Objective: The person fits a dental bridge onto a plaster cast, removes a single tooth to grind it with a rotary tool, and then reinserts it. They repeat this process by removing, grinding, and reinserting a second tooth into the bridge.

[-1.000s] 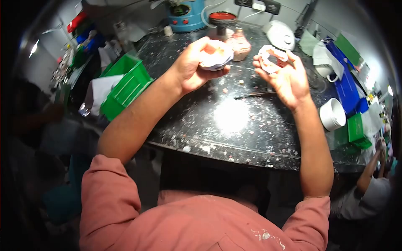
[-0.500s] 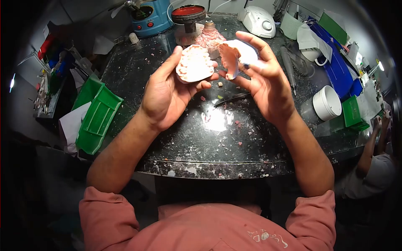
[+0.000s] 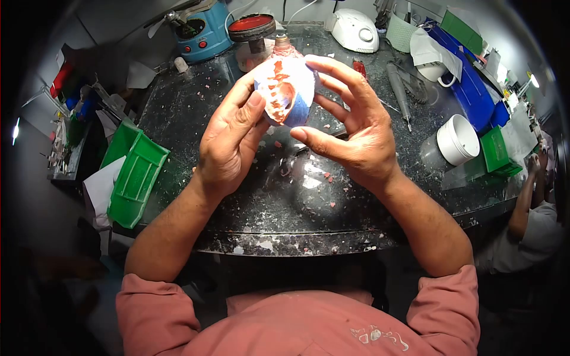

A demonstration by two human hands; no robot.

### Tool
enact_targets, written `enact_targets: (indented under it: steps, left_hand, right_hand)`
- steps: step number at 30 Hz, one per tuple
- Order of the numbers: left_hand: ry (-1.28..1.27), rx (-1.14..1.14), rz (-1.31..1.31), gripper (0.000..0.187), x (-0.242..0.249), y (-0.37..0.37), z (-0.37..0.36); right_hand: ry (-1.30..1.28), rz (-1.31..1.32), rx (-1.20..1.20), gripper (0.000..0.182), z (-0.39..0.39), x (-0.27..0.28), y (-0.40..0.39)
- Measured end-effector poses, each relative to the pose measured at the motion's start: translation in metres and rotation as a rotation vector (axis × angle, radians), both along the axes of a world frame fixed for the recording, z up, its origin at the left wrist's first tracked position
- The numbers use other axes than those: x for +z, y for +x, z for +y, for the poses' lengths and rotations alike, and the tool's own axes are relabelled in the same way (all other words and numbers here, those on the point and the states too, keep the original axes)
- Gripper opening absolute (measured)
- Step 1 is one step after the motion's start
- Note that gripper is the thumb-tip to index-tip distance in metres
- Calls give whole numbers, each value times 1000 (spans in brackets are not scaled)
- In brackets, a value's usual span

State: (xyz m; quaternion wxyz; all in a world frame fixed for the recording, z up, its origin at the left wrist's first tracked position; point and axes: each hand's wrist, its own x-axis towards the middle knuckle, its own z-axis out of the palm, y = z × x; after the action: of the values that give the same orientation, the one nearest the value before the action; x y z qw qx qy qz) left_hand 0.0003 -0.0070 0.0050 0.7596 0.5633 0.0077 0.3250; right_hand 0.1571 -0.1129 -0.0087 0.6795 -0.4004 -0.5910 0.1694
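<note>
A pair of dental casts [image 3: 300, 89], brightly lit and partly washed out, is held together above the bench. Red wax-like material runs along the tooth line between them, and a bluish patch shows on the lower right side. My left hand [image 3: 228, 139] grips the left side, its thumb pressed on the front and its fingers behind. On the right, my right hand [image 3: 362, 124] curves around the casts, index fingertip at the upper edge and thumb at the lower edge. Glare hides where one cast meets the other.
The black bench [image 3: 261, 222] is speckled with scraps. Behind stand a blue machine [image 3: 205, 38], a red-topped dish [image 3: 252, 26] and a white device [image 3: 354, 29]. A handpiece [image 3: 399, 92], a white tub [image 3: 458, 141] and a green tray [image 3: 139, 184] lie around. Another person's arm [image 3: 525, 202] shows far right.
The two casts, held apart earlier, one in each hand, are now together. My right hand has moved left to meet my left hand. The view has shifted slightly.
</note>
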Motion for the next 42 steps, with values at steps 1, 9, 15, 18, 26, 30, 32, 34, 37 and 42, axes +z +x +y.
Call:
enact_targets:
  steps: [1, 9, 15, 18, 26, 30, 32, 34, 37, 42]
  left_hand:
    - [22, 5, -9, 53, 0, -1, 1]
    - [57, 8, -3, 50, -2, -4, 1]
    - [216, 58, -19, 55, -3, -1, 5]
    - [322, 109, 17, 56, -5, -1, 8]
    - [396, 182, 7, 64, -9, 2, 5]
    - [485, 283, 103, 63, -7, -3, 5]
    - [561, 371, 180, 58, -4, -5, 2]
    - [518, 366, 163, 55, -6, -3, 1]
    - [350, 334, 133, 51, -5, 0, -6]
    - [445, 360, 82, 63, -6, 2, -7]
  right_hand:
    - [1, 2, -3, 72, 0, 0, 0]
    - [3, -54, 29, 71, -1, 0, 1]
    - [26, -27, 99, 71, 2, -1, 2]
    - [46, -68, 91, 71, 3, -1, 7]
    - [43, -26, 107, 73, 2, -3, 4]
    - [14, 39, 119, 73, 1, -3, 1]
    - [18, 42, 109, 73, 1, -3, 0]
    - [-14, -156, -104, 72, 0, -3, 1]
    - [44, -513, -253, 71, -1, 1, 3]
    - [9, -505, -263, 69, -3, 0, 1]
